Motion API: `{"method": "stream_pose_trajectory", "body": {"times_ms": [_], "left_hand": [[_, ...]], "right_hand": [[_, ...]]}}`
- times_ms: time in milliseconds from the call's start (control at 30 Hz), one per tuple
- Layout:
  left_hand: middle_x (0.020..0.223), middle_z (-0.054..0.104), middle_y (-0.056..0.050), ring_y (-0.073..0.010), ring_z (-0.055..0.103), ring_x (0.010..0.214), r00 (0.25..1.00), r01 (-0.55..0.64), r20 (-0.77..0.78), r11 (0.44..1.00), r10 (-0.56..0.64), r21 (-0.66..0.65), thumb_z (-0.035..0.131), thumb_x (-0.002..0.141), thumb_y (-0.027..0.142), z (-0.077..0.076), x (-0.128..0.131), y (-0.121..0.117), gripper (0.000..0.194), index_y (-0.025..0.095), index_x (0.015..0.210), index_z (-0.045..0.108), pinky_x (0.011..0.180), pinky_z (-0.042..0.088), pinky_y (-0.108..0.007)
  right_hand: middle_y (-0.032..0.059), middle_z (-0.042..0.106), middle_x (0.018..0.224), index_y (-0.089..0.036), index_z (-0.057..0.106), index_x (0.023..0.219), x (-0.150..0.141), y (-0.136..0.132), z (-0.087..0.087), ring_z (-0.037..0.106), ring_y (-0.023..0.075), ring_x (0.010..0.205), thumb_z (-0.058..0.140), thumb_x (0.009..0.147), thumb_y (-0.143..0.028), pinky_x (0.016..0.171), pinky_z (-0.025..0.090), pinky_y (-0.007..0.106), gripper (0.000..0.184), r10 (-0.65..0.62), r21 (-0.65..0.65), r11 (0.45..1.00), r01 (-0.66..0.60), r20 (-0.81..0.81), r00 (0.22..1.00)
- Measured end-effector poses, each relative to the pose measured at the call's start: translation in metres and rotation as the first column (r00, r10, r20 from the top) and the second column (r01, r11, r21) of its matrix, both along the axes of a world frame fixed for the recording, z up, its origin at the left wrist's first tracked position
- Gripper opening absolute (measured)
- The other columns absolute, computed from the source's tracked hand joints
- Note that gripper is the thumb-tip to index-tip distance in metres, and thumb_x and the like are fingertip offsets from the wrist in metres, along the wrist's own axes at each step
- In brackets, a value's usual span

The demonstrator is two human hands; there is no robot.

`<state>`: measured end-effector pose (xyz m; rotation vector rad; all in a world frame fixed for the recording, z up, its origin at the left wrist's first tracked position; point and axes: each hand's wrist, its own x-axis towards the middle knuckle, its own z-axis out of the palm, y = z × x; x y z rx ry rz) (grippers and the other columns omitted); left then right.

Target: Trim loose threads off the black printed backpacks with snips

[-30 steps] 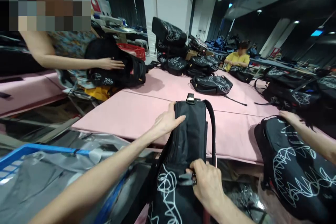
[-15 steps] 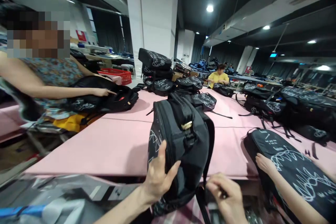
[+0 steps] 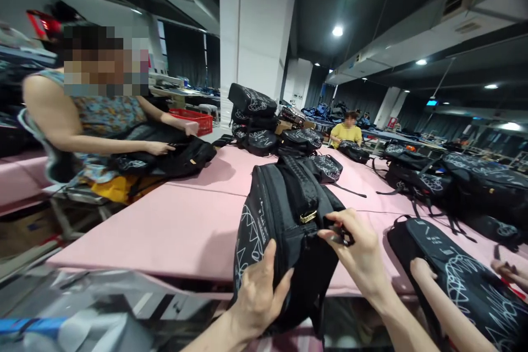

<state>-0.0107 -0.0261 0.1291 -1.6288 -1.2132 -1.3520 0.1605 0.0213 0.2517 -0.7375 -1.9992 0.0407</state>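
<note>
A black backpack (image 3: 264, 214) with white scribbled lines stands tilted at the near edge of the pink table, its top handle and a small gold metal tag facing me. My left hand (image 3: 262, 291) grips its near lower side, thumb and forefinger apart and the other fingers partly hidden. At the upper right of the bag, beside the gold tag (image 3: 308, 216), my right hand (image 3: 357, 245) is closed with thumb and fingertips pinched. Small dark thread snips (image 3: 344, 236) are tucked in that hand, mostly covered by the fingers. Whether the fingertips also pinch part of the bag, I cannot tell.
The pink table (image 3: 144, 231) stretches ahead. Another person's hand (image 3: 423, 272) rests on a black backpack (image 3: 437, 253) at my right. Across the left, a seated person (image 3: 94, 115) handles another backpack (image 3: 185, 157). Stacked backpacks (image 3: 253, 121) stand by the pillar.
The backpack was upended, its handle end now facing me. My left hand slid to its lower side. My right hand moved from low on the bag up beside the gold tag, snips still held.
</note>
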Motion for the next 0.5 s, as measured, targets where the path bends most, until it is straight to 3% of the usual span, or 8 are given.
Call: {"method": "stream_pose_trajectory", "body": {"times_ms": [167,233,400,500], "left_hand": [[0.105,0.065,-0.019,-0.0210,0.067,0.074,0.997,0.041,-0.060,0.999,-0.041,-0.007,0.053,0.083,0.014,0.004,0.003,-0.008,0.061,0.012,0.138,0.028,0.062,0.053,-0.029],[0.096,0.067,-0.018,-0.0210,0.067,0.073,0.997,0.060,-0.042,0.998,-0.059,0.011,0.052,0.084,0.014,0.005,0.004,-0.010,0.062,0.009,0.140,0.024,0.061,0.053,-0.029],[0.094,0.068,-0.019,-0.0209,0.067,0.073,0.994,0.104,0.012,0.994,-0.104,0.033,0.053,0.083,0.013,0.005,0.010,-0.007,0.070,0.004,0.141,0.014,0.062,0.054,-0.028],[0.092,0.068,-0.019,-0.0212,0.067,0.073,0.989,0.149,0.000,0.989,-0.149,0.014,0.051,0.084,0.012,0.008,0.012,-0.011,0.070,0.004,0.142,0.012,0.061,0.055,-0.028]], "right_hand": [[0.0036,0.060,0.072,-0.019,0.064,0.082,0.000,0.003,0.016,0.058,0.0139,0.063,0.055,0.085,-0.029,0.056,0.044,0.023,0.013,0.027,-0.063,0.998,-0.021,0.085,0.996],[0.0037,0.061,0.074,-0.019,0.063,0.082,-0.001,0.001,0.018,0.058,0.0144,0.064,0.056,0.084,-0.031,0.056,0.044,0.023,0.014,0.037,-0.080,0.996,-0.028,0.110,0.993],[0.0016,0.060,0.071,-0.020,0.059,0.075,-0.001,-0.001,0.018,0.057,0.0145,0.061,0.058,0.080,-0.027,0.055,0.041,0.023,0.008,-0.118,0.010,0.993,0.119,0.225,0.967],[0.0011,0.060,0.072,-0.020,0.057,0.074,0.008,0.011,0.020,0.056,0.0140,0.061,0.053,0.080,-0.020,0.057,0.040,0.024,0.007,-0.179,0.085,0.983,0.163,0.253,0.951]]}}
